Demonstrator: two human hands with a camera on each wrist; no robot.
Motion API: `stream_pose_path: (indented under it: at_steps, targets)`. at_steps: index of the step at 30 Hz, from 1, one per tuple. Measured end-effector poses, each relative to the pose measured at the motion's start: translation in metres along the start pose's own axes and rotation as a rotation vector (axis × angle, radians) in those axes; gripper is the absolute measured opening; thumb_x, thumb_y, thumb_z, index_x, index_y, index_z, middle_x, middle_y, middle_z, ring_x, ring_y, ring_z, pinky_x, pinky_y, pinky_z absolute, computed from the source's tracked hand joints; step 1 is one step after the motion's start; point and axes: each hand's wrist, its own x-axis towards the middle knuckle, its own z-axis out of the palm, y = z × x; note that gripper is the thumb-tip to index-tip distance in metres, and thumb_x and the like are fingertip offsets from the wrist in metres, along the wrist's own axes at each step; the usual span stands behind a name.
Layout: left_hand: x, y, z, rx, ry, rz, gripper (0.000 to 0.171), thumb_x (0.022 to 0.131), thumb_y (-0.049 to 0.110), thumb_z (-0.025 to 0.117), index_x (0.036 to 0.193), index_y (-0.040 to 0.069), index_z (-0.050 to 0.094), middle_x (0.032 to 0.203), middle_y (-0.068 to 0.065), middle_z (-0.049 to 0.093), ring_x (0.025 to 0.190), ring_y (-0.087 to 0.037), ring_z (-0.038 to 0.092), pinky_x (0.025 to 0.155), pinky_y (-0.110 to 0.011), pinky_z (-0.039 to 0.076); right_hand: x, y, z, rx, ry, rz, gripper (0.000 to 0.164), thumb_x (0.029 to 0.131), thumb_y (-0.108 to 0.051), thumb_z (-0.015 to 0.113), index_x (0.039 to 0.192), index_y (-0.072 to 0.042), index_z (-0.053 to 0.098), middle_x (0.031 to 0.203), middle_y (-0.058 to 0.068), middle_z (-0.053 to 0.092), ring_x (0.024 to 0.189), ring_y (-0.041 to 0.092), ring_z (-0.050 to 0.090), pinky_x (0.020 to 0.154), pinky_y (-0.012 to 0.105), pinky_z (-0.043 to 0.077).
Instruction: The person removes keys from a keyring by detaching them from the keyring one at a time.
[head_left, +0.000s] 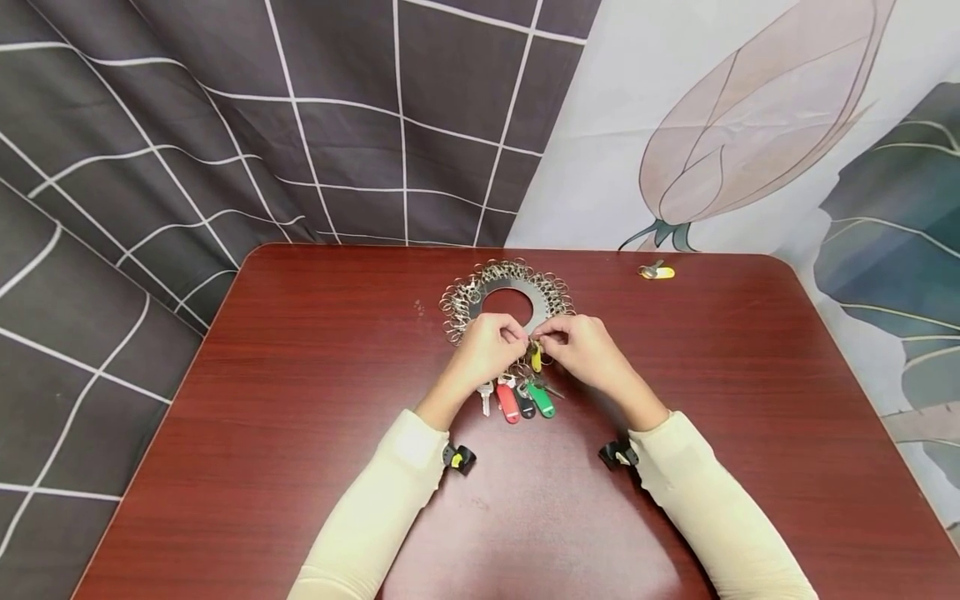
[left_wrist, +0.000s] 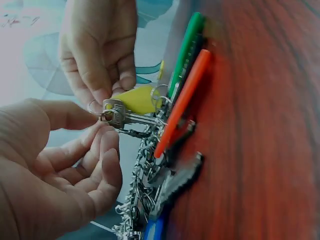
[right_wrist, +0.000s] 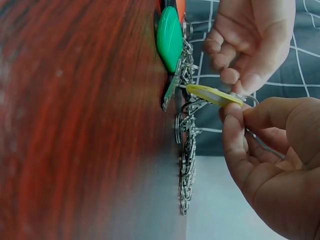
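Note:
Both hands meet at the near edge of a flat grey metal ring (head_left: 533,292) edged with clasps and small split rings. My left hand (head_left: 489,348) pinches a small metal clasp between thumb and index finger, beside the head of a silver key (left_wrist: 115,112). From the other side my right hand (head_left: 585,348) pinches the key ring (right_wrist: 251,98) of a yellow key tag (right_wrist: 212,95). The fingertips of both hands nearly meet there and partly hide the ring. Below them lie a red tag (head_left: 507,403), a black tag (head_left: 526,407), a green tag (head_left: 541,400) and another key (head_left: 486,399).
A separate key with a yellow tag (head_left: 663,272) lies near the far right edge of the reddish-brown table (head_left: 300,400). A blue tag (left_wrist: 153,229) shows low in the left wrist view. Behind the table hang a dark checked curtain (head_left: 450,75) and a flower-printed cloth (head_left: 600,125).

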Motion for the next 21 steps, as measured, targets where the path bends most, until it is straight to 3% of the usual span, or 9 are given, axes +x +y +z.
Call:
stream_pose_path:
  at_steps: [6,9,13,21]
  targets:
    - [0.007,-0.004,-0.002,-0.313,-0.119,-0.161,0.011,0.084,0.006,0.068,0.083,-0.002,0.075,0.066,-0.015,0.069,0.052,-0.013,0.059,0.047,-0.020,0.047,0.000,0.000,0.000,0.001,-0.003,-0.010,0.013,0.087,-0.010,0.065,0.092,-0.013,0.077,0.084,0.004,0.072,0.067,0.015,0.056,0.062,0.032,0.049]
    - [0.011,-0.007,-0.002,-0.437,-0.157,-0.229,0.013,0.085,0.004,0.068,0.086,-0.008,0.073,0.062,-0.010,0.065,0.048,-0.010,0.056,0.045,-0.018,0.047,0.000,0.000,0.001,-0.006,0.005,-0.029,0.012,0.087,-0.011,0.067,0.092,-0.013,0.077,0.086,0.004,0.074,0.069,0.015,0.058,0.063,0.033,0.050]
    - [0.014,-0.008,-0.004,-0.508,-0.200,-0.290,0.016,0.085,0.004,0.068,0.090,-0.011,0.072,0.058,-0.002,0.061,0.047,-0.007,0.053,0.044,-0.016,0.046,0.000,0.001,0.001,-0.013,0.024,-0.085,0.011,0.086,-0.010,0.069,0.091,-0.013,0.078,0.089,0.004,0.076,0.075,0.014,0.062,0.067,0.035,0.054]
    - [0.019,-0.009,-0.005,-0.587,-0.258,-0.353,0.018,0.084,0.002,0.066,0.093,-0.012,0.070,0.056,-0.001,0.060,0.046,-0.007,0.050,0.042,-0.016,0.042,0.001,0.004,0.002,-0.024,0.053,-0.208,0.011,0.084,-0.006,0.070,0.089,-0.011,0.078,0.089,0.004,0.076,0.085,0.015,0.068,0.076,0.038,0.058]
